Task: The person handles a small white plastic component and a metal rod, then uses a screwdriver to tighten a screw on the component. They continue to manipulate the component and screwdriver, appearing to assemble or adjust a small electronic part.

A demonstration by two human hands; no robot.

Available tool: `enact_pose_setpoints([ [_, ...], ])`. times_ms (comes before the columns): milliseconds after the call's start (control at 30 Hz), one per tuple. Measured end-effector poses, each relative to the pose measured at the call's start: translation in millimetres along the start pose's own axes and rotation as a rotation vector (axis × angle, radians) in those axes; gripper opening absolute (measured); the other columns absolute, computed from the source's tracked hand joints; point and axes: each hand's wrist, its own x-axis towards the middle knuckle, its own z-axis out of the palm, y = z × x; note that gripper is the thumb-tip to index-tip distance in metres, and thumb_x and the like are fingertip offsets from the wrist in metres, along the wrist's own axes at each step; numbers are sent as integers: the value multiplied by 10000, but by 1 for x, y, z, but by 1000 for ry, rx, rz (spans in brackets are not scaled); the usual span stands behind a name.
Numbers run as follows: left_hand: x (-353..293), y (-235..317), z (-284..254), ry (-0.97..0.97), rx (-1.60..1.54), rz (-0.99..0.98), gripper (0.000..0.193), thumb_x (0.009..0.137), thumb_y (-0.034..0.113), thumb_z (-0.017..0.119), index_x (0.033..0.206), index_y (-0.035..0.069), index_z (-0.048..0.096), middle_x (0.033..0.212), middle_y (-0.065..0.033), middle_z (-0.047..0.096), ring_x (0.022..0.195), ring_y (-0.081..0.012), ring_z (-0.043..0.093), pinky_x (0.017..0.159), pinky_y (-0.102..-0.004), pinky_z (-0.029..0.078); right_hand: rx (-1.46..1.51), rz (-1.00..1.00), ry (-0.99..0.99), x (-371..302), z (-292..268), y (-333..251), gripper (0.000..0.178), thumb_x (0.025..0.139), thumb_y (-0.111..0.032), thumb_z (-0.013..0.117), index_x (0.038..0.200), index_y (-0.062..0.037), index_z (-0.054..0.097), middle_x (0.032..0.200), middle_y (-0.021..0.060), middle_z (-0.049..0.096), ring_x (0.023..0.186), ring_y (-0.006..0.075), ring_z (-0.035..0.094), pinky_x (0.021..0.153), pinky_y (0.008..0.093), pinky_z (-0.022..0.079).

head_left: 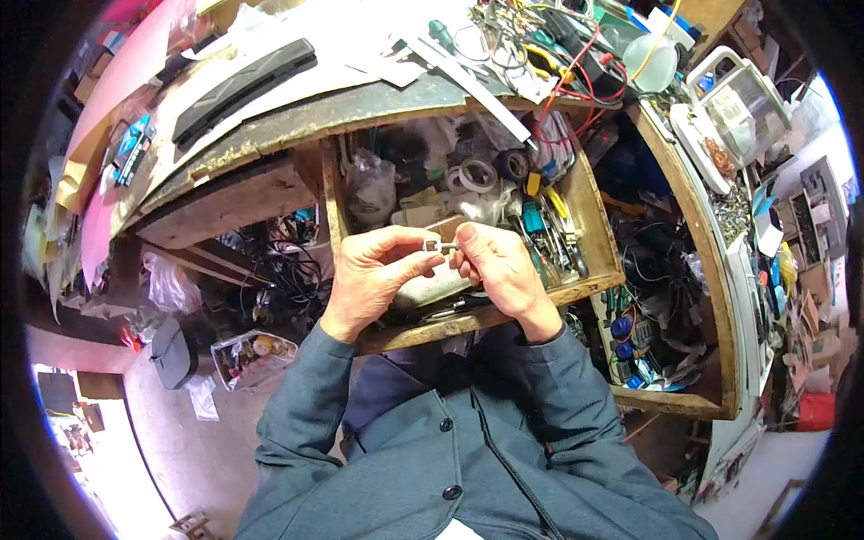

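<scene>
Over a pulled-out wooden drawer (598, 283), both my hands meet at a small silvery metal piece (433, 245) with a squarish end and a thin stem. My left hand (364, 281) pinches the squarish end between thumb and fingertips. On the stem's other side, my right hand (507, 273) is closed, thumb against curled fingers. The kind of piece is too small to tell. Beneath the hands the drawer holds a white tape roll (477, 175), a dark tape roll (513, 165), a clear plastic bag (370, 186) and several hand tools (540, 229).
A workbench (261, 126) runs above the drawer, bearing a long black case (243, 90), a white strip (468, 85) and red wires (585, 76). To the right stands another cluttered open drawer (727, 360). A bin (256, 358) sits on the floor at left.
</scene>
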Motion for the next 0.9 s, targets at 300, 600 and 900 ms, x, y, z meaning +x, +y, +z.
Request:
enact_pose_setpoints([
  [300, 2, 2, 4, 13, -25, 3, 186, 839, -14, 752, 1023, -12, 728, 888, -56, 724, 747, -111, 665, 657, -241, 551, -45, -52, 43, -1, -3, 3, 239, 1006, -221, 571, 874, -32, 634, 743, -39, 566, 690, 55, 507, 605, 220, 413],
  [600, 2, 3, 3, -15, 28, 17, 147, 859, 24, 751, 1003, -5, 735, 904, -46, 721, 765, -88, 653, 682, -231, 545, 120, -202, 23, -6, 1, 1, 164, 964, -43, 601, 1125, -31, 574, 920, 4, 611, 803, 58, 563, 710, 221, 474],
  [900, 1, 1, 4, -9, 9, -16, 176, 831, -14, 756, 1005, -11, 732, 885, -55, 711, 759, -115, 664, 674, -245, 553, 110, -165, 27, -7, 1, -2, 286, 958, -28, 562, 1243, -35, 538, 958, 32, 599, 843, 82, 564, 758, 226, 478],
])
